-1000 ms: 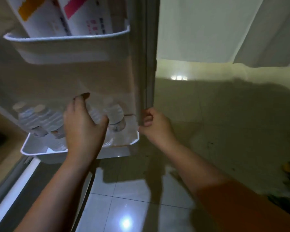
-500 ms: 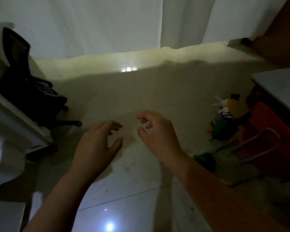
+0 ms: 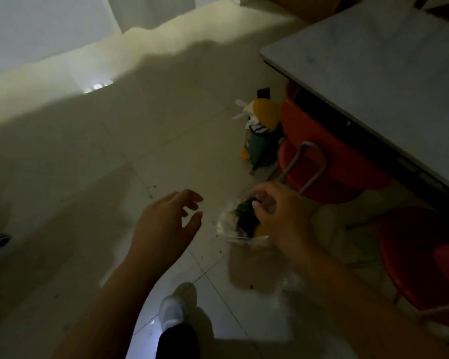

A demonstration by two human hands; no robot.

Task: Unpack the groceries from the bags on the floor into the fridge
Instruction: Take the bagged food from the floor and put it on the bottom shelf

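A clear plastic bag [image 3: 231, 226] with dark green vegetables inside lies on the pale tiled floor, right of centre. My right hand [image 3: 283, 218] is over its top, fingers curled down onto the bag's mouth; whether they grip it is unclear. My left hand [image 3: 163, 224] hovers a short way to the left of the bag, fingers spread and empty. A second bag [image 3: 259, 141], dark green with yellow and white items sticking out, stands farther back. The fridge is out of view.
A grey table [image 3: 386, 73] fills the upper right. Red stools with metal legs stand under it [image 3: 335, 156] and at the right edge [image 3: 420, 255]. My white shoe [image 3: 170, 312] is on the floor below the hands. White curtains hang at the top left.
The view has swung from the fridge door with its water bottles down to the floor. Both hands left the door shelf, and the right hand has come down onto the clear bag.
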